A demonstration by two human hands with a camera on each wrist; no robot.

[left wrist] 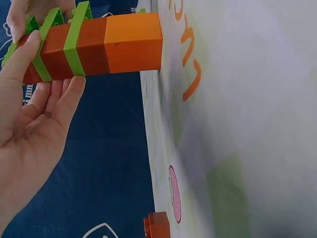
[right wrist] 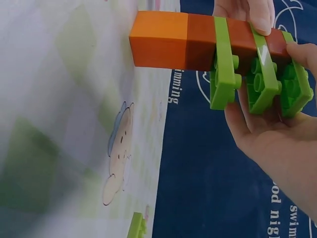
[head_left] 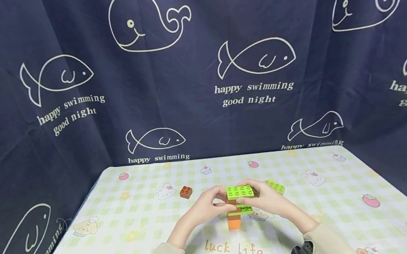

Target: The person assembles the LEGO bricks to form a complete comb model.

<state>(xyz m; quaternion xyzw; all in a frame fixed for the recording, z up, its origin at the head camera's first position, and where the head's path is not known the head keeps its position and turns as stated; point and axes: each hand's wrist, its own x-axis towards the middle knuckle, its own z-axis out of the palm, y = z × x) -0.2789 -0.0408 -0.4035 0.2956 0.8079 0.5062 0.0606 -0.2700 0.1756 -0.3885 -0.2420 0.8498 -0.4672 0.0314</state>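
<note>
A tower of toy building bricks stands upright on the table: an orange brick (head_left: 234,222) at the base, then reddish-brown bricks (left wrist: 56,52) alternating with light-green studded plates (right wrist: 224,64). Each green plate juts out to the right, and another green plate (head_left: 239,191) tops the stack. My left hand (head_left: 209,205) grips the upper tower from the left, thumb in front and fingers behind. On the other side my right hand (head_left: 263,197) holds the upper part, its thumb by the top plate and its fingers around the overhanging ends.
A loose brown brick (head_left: 186,192) lies on the table behind my left hand. One more green plate (head_left: 275,186) lies just beyond my right hand. A patterned cloth (head_left: 159,247) covers the table, and dark-blue curtains (head_left: 195,79) hang behind and beside it.
</note>
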